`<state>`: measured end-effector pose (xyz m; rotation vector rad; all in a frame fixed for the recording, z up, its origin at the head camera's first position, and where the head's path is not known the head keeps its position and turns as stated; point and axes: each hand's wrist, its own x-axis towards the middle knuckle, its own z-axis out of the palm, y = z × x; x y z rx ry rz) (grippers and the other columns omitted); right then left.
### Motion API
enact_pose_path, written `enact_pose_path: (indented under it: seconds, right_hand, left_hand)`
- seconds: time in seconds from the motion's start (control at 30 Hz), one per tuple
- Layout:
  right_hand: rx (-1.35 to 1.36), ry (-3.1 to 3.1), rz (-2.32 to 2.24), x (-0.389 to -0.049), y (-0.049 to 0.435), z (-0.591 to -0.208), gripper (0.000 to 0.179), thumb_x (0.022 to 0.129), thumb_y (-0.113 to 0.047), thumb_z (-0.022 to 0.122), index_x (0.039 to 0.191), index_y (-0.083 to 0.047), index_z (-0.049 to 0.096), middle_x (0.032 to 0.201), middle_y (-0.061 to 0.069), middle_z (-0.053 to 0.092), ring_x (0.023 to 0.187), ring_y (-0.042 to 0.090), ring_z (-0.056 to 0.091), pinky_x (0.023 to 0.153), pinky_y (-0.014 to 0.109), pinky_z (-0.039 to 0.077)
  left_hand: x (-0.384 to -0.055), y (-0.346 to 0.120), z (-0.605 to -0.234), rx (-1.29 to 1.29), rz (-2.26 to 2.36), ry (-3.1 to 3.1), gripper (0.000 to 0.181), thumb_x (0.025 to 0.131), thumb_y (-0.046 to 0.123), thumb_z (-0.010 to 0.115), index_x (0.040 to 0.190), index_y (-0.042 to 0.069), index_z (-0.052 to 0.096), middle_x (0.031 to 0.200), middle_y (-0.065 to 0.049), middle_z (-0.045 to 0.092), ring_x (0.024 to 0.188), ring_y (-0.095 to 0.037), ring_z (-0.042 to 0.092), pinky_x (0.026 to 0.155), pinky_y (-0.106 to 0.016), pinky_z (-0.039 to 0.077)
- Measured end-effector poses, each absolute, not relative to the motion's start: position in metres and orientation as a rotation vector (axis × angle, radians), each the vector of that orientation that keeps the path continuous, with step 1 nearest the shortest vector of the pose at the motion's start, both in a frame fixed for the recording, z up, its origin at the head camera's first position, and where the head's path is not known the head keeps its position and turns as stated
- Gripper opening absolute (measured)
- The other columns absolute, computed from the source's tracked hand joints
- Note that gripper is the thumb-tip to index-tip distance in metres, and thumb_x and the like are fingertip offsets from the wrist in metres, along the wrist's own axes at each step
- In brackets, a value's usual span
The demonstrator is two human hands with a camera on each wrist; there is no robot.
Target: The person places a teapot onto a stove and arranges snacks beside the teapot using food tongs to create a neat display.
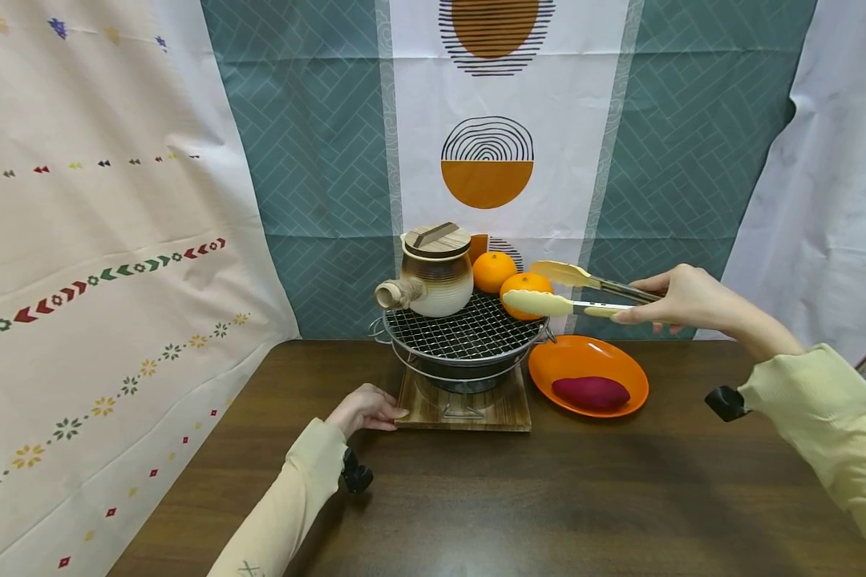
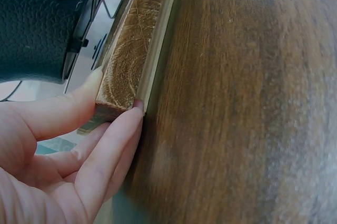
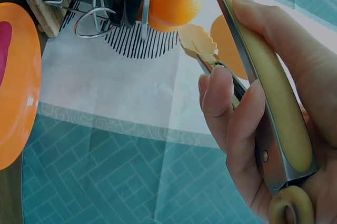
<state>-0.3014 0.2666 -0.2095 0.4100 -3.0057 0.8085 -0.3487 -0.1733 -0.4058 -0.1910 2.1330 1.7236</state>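
My left hand (image 1: 364,407) pinches the near left corner of a wooden board (image 2: 126,50), thumb above and fingers beneath. On that board stands a round black tabletop grill (image 1: 469,370) with a mesh top. My right hand (image 1: 681,300) holds cream-tipped kitchen tongs (image 1: 539,303), their arms spread. The tongs' tips are at the front orange (image 1: 527,284), at the mesh's right edge; whether both touch it I cannot tell. Behind it sits a second orange (image 1: 494,271). A lidded clay pot (image 1: 443,296) with a rope-wrapped handle occupies the mesh's left part.
Right of the grill, an orange plate (image 1: 631,377) bears a purple sweet potato (image 1: 592,393). Wire handles (image 3: 95,24) stick out from the grill's side. A patterned curtain (image 1: 317,176) hangs close behind the dark wooden table (image 1: 476,497).
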Motion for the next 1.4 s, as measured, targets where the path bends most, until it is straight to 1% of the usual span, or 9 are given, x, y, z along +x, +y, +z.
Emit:
enact_pose_path:
  seconds: [0.27, 0.53, 0.7, 0.97, 1.17, 1.4]
  right_hand:
    - [0.377, -2.984, 0.850, -0.300, 0.270, -0.207, 0.088, 0.070, -0.052, 0.071, 0.129, 0.007, 0.044, 0.062, 0.007, 0.059, 0.058, 0.024, 0.054, 0.050, 0.031, 0.049]
    - [0.363, -2.957, 0.865, -0.299, 0.274, -0.205, 0.085, 0.071, -0.050, 0.071, 0.129, 0.006, 0.044, 0.064, 0.008, 0.060, 0.058, 0.023, 0.055, 0.050, 0.031, 0.049]
    - [0.356, -2.951, 0.861, -0.298, 0.277, -0.205, 0.085, 0.073, -0.050, 0.070, 0.129, 0.007, 0.043, 0.067, 0.007, 0.062, 0.058, 0.024, 0.056, 0.051, 0.032, 0.048]
    - [0.354, -2.920, 0.892, -0.296, 0.284, -0.205, 0.082, 0.075, -0.047, 0.070, 0.129, 0.008, 0.042, 0.069, 0.008, 0.063, 0.060, 0.025, 0.057, 0.054, 0.033, 0.050]
    - [0.344, -2.893, 0.944, -0.296, 0.291, -0.208, 0.078, 0.076, -0.043, 0.071, 0.128, 0.008, 0.044, 0.071, 0.010, 0.064, 0.060, 0.025, 0.058, 0.054, 0.032, 0.050]
    - [0.277, -2.896, 0.907, -0.294, 0.300, -0.211, 0.080, 0.076, -0.045, 0.069, 0.132, 0.005, 0.041, 0.071, 0.009, 0.064, 0.062, 0.023, 0.057, 0.055, 0.031, 0.047]
  left_hand:
    - [-0.351, -0.174, -0.406, -0.174, 1.718, 2.144, 0.046, 0.078, -0.006, 0.066, 0.114, -0.023, 0.043, 0.078, -0.017, 0.060, 0.064, -0.019, 0.059, 0.064, -0.033, 0.054]
    - [-0.352, -0.174, -0.405, -0.207, 1.724, 2.151, 0.044, 0.078, -0.006, 0.067, 0.113, -0.021, 0.045, 0.078, -0.017, 0.058, 0.062, -0.018, 0.058, 0.064, -0.034, 0.054]
    - [-0.352, -0.174, -0.405, -0.207, 1.712, 2.155, 0.044, 0.078, -0.005, 0.067, 0.113, -0.021, 0.045, 0.078, -0.017, 0.058, 0.063, -0.018, 0.058, 0.065, -0.034, 0.054]
    - [-0.351, -0.175, -0.406, -0.196, 1.704, 2.175, 0.044, 0.077, -0.005, 0.067, 0.112, -0.022, 0.045, 0.083, -0.018, 0.059, 0.065, -0.020, 0.058, 0.066, -0.036, 0.054]
    - [-0.351, -0.174, -0.409, -0.196, 1.723, 2.164, 0.044, 0.078, -0.007, 0.066, 0.113, -0.021, 0.045, 0.081, -0.017, 0.058, 0.065, -0.019, 0.058, 0.067, -0.035, 0.054]
    - [-0.351, -0.174, -0.412, -0.171, 1.727, 2.161, 0.044, 0.077, -0.007, 0.067, 0.112, -0.022, 0.045, 0.084, -0.019, 0.059, 0.066, -0.021, 0.059, 0.066, -0.036, 0.054]
